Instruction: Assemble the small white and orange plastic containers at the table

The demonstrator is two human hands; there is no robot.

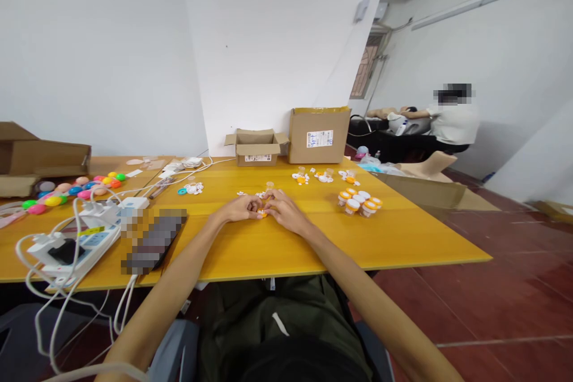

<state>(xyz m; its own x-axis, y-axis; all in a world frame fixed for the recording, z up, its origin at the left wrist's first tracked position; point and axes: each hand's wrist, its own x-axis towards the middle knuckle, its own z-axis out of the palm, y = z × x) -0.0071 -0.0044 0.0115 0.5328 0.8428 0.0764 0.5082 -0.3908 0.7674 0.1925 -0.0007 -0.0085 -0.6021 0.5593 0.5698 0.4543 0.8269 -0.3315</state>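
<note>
Pinching a small orange piece between both sets of fingertips, left hand and right hand meet on the yellow table, fingers curled in tight around the piece so most of it is hidden; exact grip on each side hard to tell, both hands touch it. Using that orange piece as the landmark: it sits near the middle of the table, just ahead of the person's body. Right of it, near, a cluster of small orange-and-white lidded containers. Behind it and to the right, scattered white and orange small parts. Further behind, a small open cardboard box and a taller closed cardboard box side by side by the wall. Left of it, a dark phone, then a white power strip with cables. Far left and behind, coloured plastic balls. Well behind and to the right, off the table, another person sits at a dark desk
</note>
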